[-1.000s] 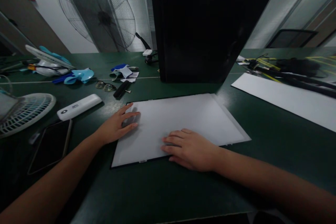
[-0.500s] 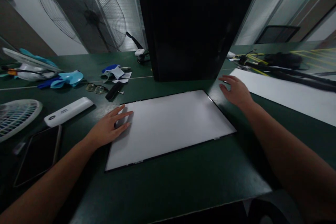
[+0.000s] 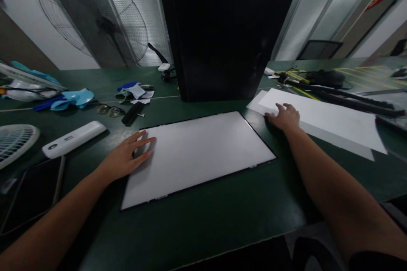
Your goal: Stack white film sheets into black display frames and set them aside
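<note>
A flat white panel with a thin dark frame (image 3: 197, 156) lies on the green table. My left hand (image 3: 125, 156) rests over its left edge, fingers spread apart on the white face. To the right of the panel, my right hand (image 3: 284, 117) grips white sheets near their left end, its thumb at the near edge and its fingers bent over the top. An upper white sheet (image 3: 330, 114) overlaps a greyer lower sheet (image 3: 340, 137), which shows along the near edge. I cannot tell whether one or both are held.
A large black box-like object (image 3: 222, 42) stands behind the panel. On the left are a white power bank (image 3: 74, 139), a dark tablet (image 3: 33, 190), glasses (image 3: 110, 110), blue gloves (image 3: 73, 98) and a white fan guard (image 3: 15, 142). Black cables and rods (image 3: 346, 95) lie at the far right.
My right hand has closed on the white sheets, which have come left and slid apart, so two layers show. My left hand has stayed on the panel. The view has shifted slightly.
</note>
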The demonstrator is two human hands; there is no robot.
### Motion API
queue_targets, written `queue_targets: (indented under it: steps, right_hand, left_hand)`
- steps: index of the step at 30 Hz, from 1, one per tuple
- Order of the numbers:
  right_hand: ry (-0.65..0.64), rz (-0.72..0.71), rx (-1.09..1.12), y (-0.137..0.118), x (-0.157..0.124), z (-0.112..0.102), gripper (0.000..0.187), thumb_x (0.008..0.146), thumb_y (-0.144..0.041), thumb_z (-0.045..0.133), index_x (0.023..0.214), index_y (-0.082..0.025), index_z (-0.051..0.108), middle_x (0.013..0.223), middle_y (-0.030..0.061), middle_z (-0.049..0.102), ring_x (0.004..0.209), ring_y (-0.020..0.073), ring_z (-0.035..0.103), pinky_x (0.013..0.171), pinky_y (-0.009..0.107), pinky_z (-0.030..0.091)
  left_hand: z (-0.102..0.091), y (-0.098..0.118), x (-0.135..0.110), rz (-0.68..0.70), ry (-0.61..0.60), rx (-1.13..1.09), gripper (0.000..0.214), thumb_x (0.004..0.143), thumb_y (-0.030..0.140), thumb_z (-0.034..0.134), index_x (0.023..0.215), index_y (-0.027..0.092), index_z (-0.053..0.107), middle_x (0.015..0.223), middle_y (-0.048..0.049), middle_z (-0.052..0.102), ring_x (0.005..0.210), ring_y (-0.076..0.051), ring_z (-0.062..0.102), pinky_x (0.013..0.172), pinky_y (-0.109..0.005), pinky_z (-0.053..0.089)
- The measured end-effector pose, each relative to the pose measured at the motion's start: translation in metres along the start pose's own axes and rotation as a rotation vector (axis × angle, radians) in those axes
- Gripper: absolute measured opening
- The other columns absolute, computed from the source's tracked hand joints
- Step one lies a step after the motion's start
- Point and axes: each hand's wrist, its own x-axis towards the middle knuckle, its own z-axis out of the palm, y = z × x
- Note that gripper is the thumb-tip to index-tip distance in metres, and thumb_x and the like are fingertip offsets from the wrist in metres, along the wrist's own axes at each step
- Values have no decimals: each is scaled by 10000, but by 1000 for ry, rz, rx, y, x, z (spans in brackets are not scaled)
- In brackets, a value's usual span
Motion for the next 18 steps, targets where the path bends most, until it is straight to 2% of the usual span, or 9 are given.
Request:
queue_targets:
  steps: [5, 9, 14, 18]
  right_hand:
    - [-134, -9, -19, 1, -3, -5, 753, 1024, -779, 434, 1462, -187, 587, 1495, 177, 525, 1351, 343, 526, 1127, 571, 452]
    - [-115, 44, -55, -8, -13, -12, 646, 1050, -701, 498, 1461, -209, 577, 1497, 155, 520, 1335, 302, 538, 1133, 556, 476]
    - [-101, 82, -112, -16, -27, -33, 485, 1083, -560, 545, 1371, -179, 627, 1299, 132, 639, 1167, 235, 640, 1019, 447, 563]
    - [-81, -10, -151, -33, -49, -67, 436, 1055, -501, 559, 1212, -129, 723, 1172, 207, 690, 1077, 338, 690, 875, 468, 578]
  left_hand:
    - [-2, 3, -2, 3, -12, 0, 694, 1000, 717, 490, 1551, 311, 605, 1725, -122, 408, 1544, -409, 447, 1252, -629, 385]
    - [-4, 7, -4, 13, 12, -6, 704, 993, 730, 490, 1526, 294, 634, 1700, -121, 450, 1542, -407, 453, 1271, -605, 367]
    - [-6, 11, -5, 20, 6, 7, 671, 1006, 666, 501, 1547, 284, 609, 1701, -126, 448, 1545, -404, 449, 1259, -616, 378]
    - [-6, 10, -6, 9, -12, 10, 653, 1015, 648, 498, 1564, 307, 587, 1717, -108, 425, 1573, -392, 409, 1272, -605, 361]
